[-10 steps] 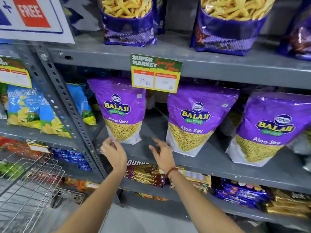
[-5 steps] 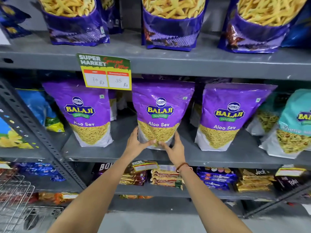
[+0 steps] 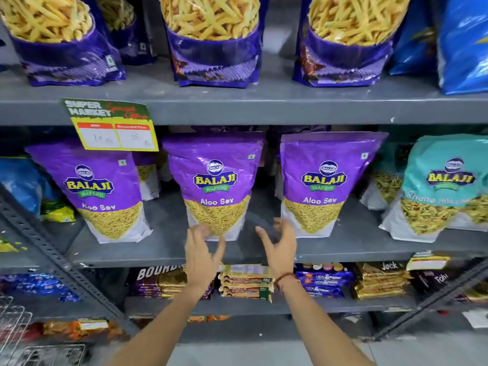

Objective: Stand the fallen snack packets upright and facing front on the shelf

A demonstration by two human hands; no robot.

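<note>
Three purple Aloo Sev packets stand upright, labels forward, on the grey middle shelf (image 3: 169, 249): a left packet (image 3: 89, 188), a middle packet (image 3: 215, 180) and a right packet (image 3: 323, 178). My left hand (image 3: 202, 256) is open at the shelf's front edge, its fingertips just below the middle packet's bottom left corner. My right hand (image 3: 280, 247) is open with fingers spread in the gap between the middle and right packets, holding nothing. More purple packets sit behind, partly hidden.
A teal packet (image 3: 446, 186) stands at the right of the same shelf. Purple bags of yellow sticks (image 3: 214, 40) fill the shelf above. A price tag (image 3: 111, 125) hangs from that shelf's edge. Biscuit packs (image 3: 245, 282) lie on the lower shelf. A wire basket (image 3: 13, 326) is bottom left.
Both hands have let go of the middle packet and pulled back, spreading apart; the right hand has shifted right. The view has moved right along the shelf.
</note>
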